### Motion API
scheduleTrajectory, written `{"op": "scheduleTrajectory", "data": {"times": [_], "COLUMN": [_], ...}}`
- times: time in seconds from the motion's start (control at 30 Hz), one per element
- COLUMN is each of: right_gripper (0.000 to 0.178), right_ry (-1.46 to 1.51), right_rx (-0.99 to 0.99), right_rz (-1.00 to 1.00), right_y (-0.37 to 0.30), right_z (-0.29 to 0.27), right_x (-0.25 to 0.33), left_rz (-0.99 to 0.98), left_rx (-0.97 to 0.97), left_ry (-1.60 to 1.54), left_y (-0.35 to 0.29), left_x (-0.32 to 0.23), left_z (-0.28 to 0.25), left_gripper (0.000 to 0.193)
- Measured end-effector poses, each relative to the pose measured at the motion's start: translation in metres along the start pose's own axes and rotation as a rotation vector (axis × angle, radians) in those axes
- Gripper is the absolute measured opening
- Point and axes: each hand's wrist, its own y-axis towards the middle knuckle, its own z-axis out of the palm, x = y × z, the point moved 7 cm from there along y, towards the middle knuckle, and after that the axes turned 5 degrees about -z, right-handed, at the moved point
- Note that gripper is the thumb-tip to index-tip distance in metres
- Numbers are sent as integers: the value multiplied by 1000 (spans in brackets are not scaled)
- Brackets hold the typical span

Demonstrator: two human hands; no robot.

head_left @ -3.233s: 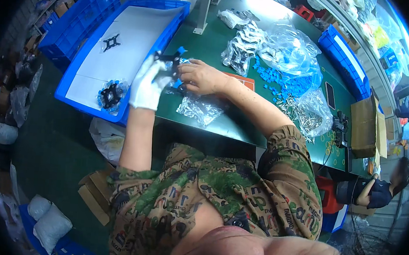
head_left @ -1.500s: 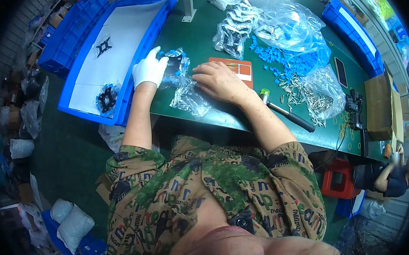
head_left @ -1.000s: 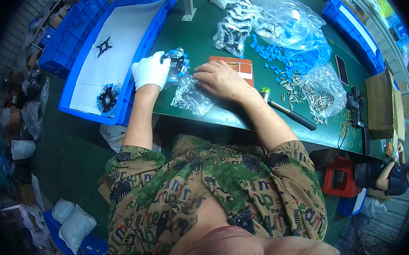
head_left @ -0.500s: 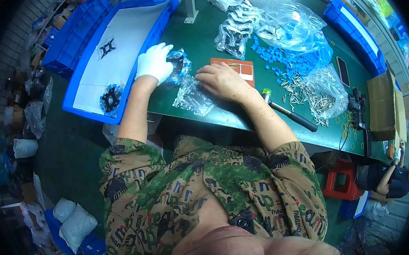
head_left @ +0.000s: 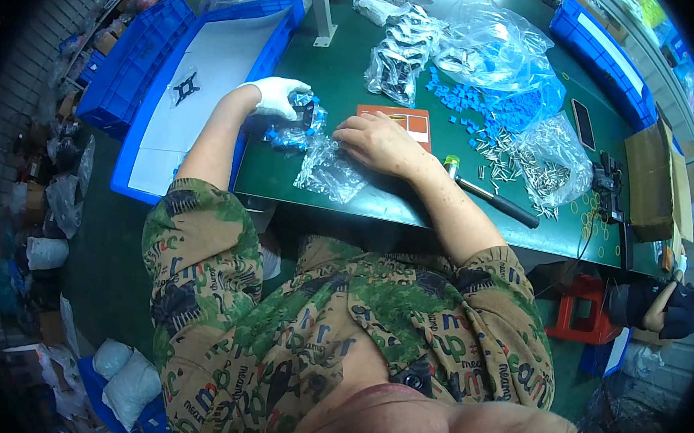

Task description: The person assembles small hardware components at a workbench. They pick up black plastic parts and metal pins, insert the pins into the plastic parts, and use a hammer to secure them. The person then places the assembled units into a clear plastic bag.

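Observation:
My left hand point(head_left: 278, 97), in a white glove, curls its fingers around a black bracket with blue end pieces point(head_left: 309, 115), at the left side of the green table. Clear wrapping point(head_left: 290, 138) with blue bits lies just below that bracket. My bare right hand point(head_left: 380, 142) rests beside it, fingers bent and close together, the fingertips on the upper edge of a clear plastic bag point(head_left: 330, 173). What its fingertips pinch is partly hidden. An orange-brown box point(head_left: 418, 125) lies partly behind my right hand.
A blue tray point(head_left: 143, 194) with a bagged black bracket point(head_left: 185, 89) stands left. Right of my hand lie a hammer point(head_left: 497, 201), metal screws point(head_left: 496, 158), blue pieces point(head_left: 460, 96) and a phone point(head_left: 583, 124). Bagged parts point(head_left: 398, 63) lie farther back. Another person point(head_left: 662, 307) is at far right.
My left hand has closed further around the black bracket, and its forearm has swung left over the tray's edge, covering the tray's lower bracket. My right hand has stayed almost still.

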Motion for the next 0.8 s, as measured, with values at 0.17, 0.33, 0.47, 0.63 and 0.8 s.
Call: {"op": "scheduleTrajectory", "data": {"times": [0.17,0.33,0.47,0.63,0.8], "right_gripper": [24,23,23,22,23], "right_ry": [-19,-1,11,-8,-24], "right_rx": [0,-9,36,-16,-10], "right_rz": [3,-3,5,-21,-12], "right_y": [-2,-2,-1,-2,-4], "right_z": [0,-2,-5,-2,-3], "right_x": [-1,1,4,2,2], "left_rz": [-49,44,61,121,81], "left_rx": [113,101,-3,-183,-448], "left_ry": [-39,-199,-299,-541,-643], "left_y": [2,4,-1,-31,-116], "left_x": [-7,-3,5,22,92], "left_z": [2,6,10,-18,-90], "left_gripper": [89,90,82,80,84]}}
